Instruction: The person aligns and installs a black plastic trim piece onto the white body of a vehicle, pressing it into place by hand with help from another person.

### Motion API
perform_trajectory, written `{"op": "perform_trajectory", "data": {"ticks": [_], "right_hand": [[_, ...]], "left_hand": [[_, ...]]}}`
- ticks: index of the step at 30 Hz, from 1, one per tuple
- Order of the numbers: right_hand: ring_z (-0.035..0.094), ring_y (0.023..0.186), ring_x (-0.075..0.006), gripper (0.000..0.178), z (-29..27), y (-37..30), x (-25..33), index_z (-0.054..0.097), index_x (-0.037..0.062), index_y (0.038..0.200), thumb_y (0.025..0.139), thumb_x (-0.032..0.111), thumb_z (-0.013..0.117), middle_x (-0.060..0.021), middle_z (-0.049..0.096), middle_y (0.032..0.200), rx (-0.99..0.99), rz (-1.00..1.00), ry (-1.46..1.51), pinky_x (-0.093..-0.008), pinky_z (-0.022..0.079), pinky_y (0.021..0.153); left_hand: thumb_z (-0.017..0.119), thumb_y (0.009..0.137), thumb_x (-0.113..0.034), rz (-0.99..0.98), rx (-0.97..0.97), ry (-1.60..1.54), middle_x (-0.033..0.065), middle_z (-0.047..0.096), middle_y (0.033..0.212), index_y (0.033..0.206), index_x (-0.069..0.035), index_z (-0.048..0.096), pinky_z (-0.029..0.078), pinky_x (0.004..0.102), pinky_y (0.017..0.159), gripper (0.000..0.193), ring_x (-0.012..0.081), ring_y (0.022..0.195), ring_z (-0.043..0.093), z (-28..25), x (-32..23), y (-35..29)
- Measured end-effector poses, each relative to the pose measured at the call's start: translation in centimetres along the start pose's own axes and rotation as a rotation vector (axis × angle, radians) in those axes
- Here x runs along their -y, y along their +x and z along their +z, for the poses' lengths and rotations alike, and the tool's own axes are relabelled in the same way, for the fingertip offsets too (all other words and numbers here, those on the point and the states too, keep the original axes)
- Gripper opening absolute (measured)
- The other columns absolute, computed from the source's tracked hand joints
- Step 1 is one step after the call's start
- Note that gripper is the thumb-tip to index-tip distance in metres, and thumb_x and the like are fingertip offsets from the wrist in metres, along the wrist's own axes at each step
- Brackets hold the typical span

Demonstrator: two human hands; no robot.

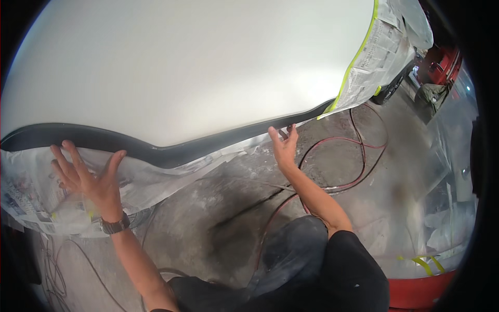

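A large white vehicle panel (197,67) fills the upper part of the view, with a black trim strip (156,155) curving along its lower edge. My left hand (91,179) has its fingers spread against the masking paper (145,182) just below the trim, fingertips close to the black strip. A watch (115,224) is on my left wrist. Farther right, my right hand (284,145) is at the trim's lower edge, palm up, with thumb and fingers bent and apart. Its fingertips reach the edge; I see nothing held in it.
Yellow-green tape (358,54) borders newspaper masking (370,47) at the panel's right end. Red and dark hoses (332,139) loop over the stained concrete floor (234,208). Plastic sheeting (442,203) covers a red-edged object (421,291) at right.
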State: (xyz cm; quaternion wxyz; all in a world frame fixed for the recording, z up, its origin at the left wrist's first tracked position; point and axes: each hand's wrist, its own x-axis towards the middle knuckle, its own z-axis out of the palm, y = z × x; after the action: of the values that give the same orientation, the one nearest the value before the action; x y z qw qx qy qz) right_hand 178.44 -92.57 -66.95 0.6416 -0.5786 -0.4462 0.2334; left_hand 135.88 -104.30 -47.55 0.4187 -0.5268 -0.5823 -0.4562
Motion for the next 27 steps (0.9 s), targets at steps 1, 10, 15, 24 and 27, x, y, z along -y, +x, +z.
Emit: {"op": "perform_trajectory", "data": {"ticks": [1, 10, 15, 24, 27], "right_hand": [[0.046, 0.130, -0.0411, 0.125, 0.2, -0.3, 0.2, -0.001, -0.0140, 0.154, 0.084, 0.046, 0.083, -0.0342, 0.023, 0.147, 0.038, -0.048, -0.076, -0.0433, 0.045, 0.106], [0.028, 0.143, -0.0463, 0.142, 0.5, -0.6, 2.8, -0.008, -0.0193, 0.151, 0.076, 0.057, 0.086, -0.0385, 0.010, 0.153, 0.126, 0.073, -0.118, -0.0467, 0.028, 0.119], [0.036, 0.140, -0.0373, 0.133, 0.4, -0.3, 1.2, 0.001, -0.0180, 0.153, 0.078, 0.050, 0.087, -0.0304, 0.020, 0.153, 0.058, 0.036, -0.216, -0.0406, 0.035, 0.115], [0.039, 0.138, -0.0346, 0.130, 0.2, -0.6, 2.5, 0.002, -0.0154, 0.155, 0.079, 0.047, 0.087, -0.0298, 0.019, 0.155, 0.047, 0.068, -0.137, -0.0410, 0.035, 0.115], [0.043, 0.134, -0.0304, 0.123, 0.7, -0.3, 1.3, 0.007, -0.0119, 0.156, 0.080, 0.040, 0.088, -0.0257, 0.028, 0.152, 0.038, 0.044, -0.134, -0.0401, 0.041, 0.109]], "left_hand": [[0.094, 0.061, -0.046, -0.002, 0.004, 0.016, 0.0071, 0.028, 0.166, 0.156, -0.021, 0.041, 0.020, 0.0633, 0.117, 0.111, 0.0422, 0.150, 0.023, 0.0, 0.1, 0.0], [0.092, 0.058, -0.054, 0.031, -0.013, 0.003, 0.0103, 0.030, 0.165, 0.157, -0.021, 0.039, 0.020, 0.0681, 0.115, 0.117, 0.0459, 0.148, 0.025, 0.1, 0.4, -0.1], [0.093, 0.056, -0.054, 0.059, -0.025, -0.034, 0.0108, 0.032, 0.164, 0.156, -0.020, 0.041, 0.022, 0.0642, 0.115, 0.117, 0.0445, 0.148, 0.027, 0.4, 0.8, 0.3], [0.092, 0.053, -0.058, -0.018, -0.010, 0.026, 0.0093, 0.030, 0.165, 0.157, -0.022, 0.040, 0.019, 0.0672, 0.115, 0.122, 0.0429, 0.150, 0.024, 0.5, 0.3, -0.2], [0.087, 0.055, -0.065, -0.018, -0.005, -0.018, 0.0122, 0.028, 0.165, 0.158, -0.020, 0.038, 0.016, 0.0695, 0.115, 0.122, 0.0429, 0.151, 0.021, 0.5, 1.3, -0.6]]}}
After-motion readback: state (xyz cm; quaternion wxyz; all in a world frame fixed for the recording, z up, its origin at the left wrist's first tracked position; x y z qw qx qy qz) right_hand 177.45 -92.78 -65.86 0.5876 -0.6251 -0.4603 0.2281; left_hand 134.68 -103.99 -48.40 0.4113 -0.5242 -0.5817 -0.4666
